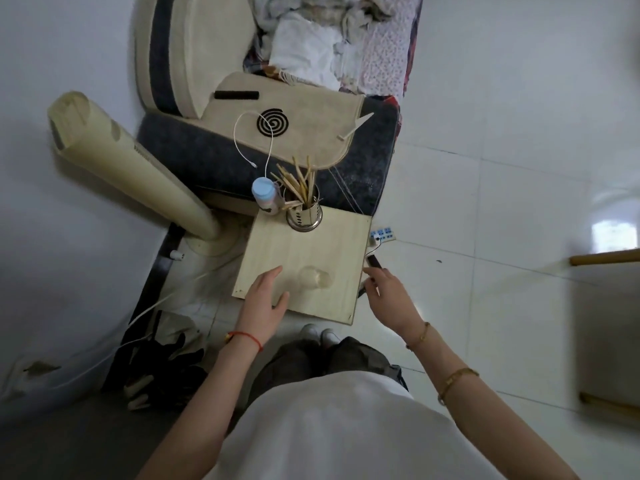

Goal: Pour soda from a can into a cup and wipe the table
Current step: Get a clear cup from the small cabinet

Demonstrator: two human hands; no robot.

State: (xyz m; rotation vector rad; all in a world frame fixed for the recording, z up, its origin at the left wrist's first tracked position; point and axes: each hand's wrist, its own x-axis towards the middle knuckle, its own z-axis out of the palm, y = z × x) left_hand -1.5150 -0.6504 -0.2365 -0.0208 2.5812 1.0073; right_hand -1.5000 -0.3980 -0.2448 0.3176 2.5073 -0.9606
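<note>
The task looks to be at its very start: no soda can shows anywhere in the view, and nothing has been poured. The cup, a clear glass that appears empty, stands on the surface near its near edge, about midway between the near corners. No wiping cloth can be made out on the surface either.

The left hand lies over the near left part of the surface with its fingers straight and its thumb spread, just beside the cup but apart from it; it holds nothing, and whether the palm actually rests on the wood cannot be told. The right hand reaches past the right edge of the surface, fingers loosely extended toward a small dark object that sits off that edge. It seems close to touching this object, but whether it grips it cannot be told, and the object is too small to identify.

Judging from this, the next move calls for fetching the can, which must be somewhere outside the view, and bringing it above the cup, while the left hand could steady the glass.

At the far edge stand a metal holder of chopsticks and, by the far left corner, a small bottle with a blue cap.
</note>
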